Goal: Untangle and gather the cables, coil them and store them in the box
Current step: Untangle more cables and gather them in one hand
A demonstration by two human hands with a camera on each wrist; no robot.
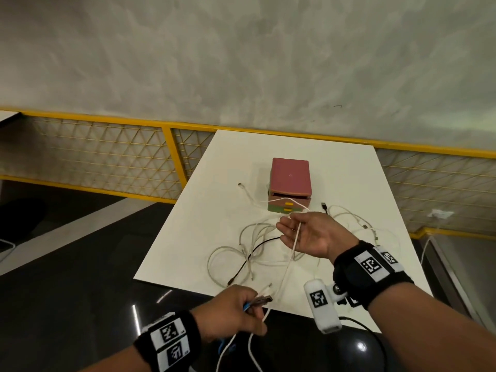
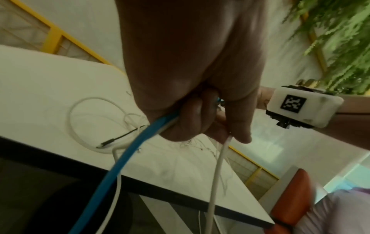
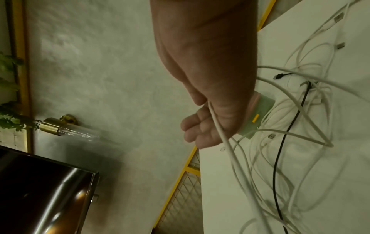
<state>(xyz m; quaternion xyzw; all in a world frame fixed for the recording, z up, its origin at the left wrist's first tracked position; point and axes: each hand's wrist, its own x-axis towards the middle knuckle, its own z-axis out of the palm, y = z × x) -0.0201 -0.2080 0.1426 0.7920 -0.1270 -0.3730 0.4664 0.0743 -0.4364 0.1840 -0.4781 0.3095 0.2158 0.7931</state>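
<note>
My left hand point(image 1: 233, 310) hovers off the table's near edge and grips a bundle of cable ends: a blue cable point(image 2: 124, 158) and white ones point(image 2: 216, 174) that hang down from the fist point(image 2: 192, 123). My right hand point(image 1: 303, 232) is raised palm-up over the tangle, the thumb pinching a white cable point(image 1: 288, 267) that runs down toward the left hand; it crosses the fingers point(image 3: 204, 131). Several white cables point(image 1: 249, 237) and one black cable point(image 1: 257, 249) lie tangled on the white table point(image 1: 349, 183). The pink-topped drawer box point(image 1: 291, 178) stands just behind them.
A yellow railing with wire mesh point(image 1: 166, 146) borders the table's far and left sides. Beyond the near edge is dark floor point(image 1: 80, 251) and a black rounded seat point(image 1: 357, 347). A wall socket point(image 1: 440, 214) sits at the right. An orange chair point(image 2: 292, 197) stands nearby.
</note>
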